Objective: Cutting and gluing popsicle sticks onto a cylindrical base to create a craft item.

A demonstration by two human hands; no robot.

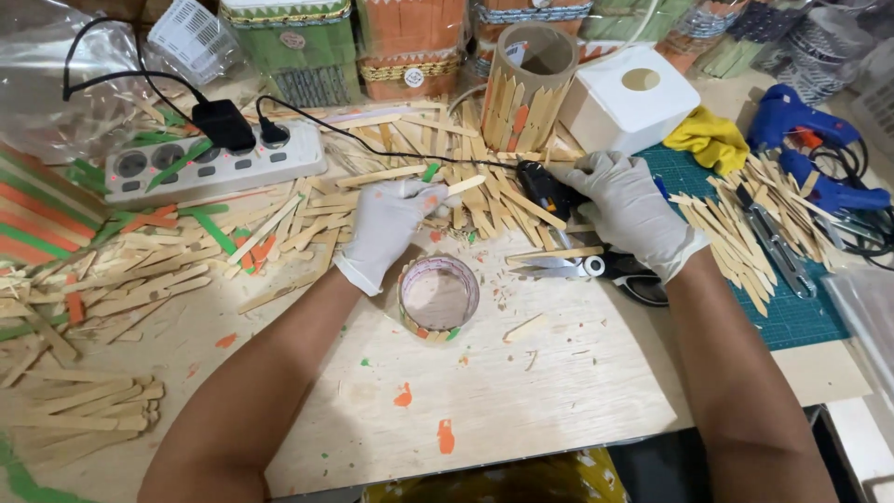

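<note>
Where sticks crowd, scissors beside tube

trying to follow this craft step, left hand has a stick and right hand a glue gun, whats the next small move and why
Probably bring the glue gun nozzle to the wooden stick. The left hand pinches the stick with its free end pointing at the gun, which the right hand grips close by. The small tube below, ringed with sticks only low down, looks like where it would go afterwards.

place: craft workshop | signs: wooden sticks, blue glue guns, cutting mat | finished boxes, probably
</note>
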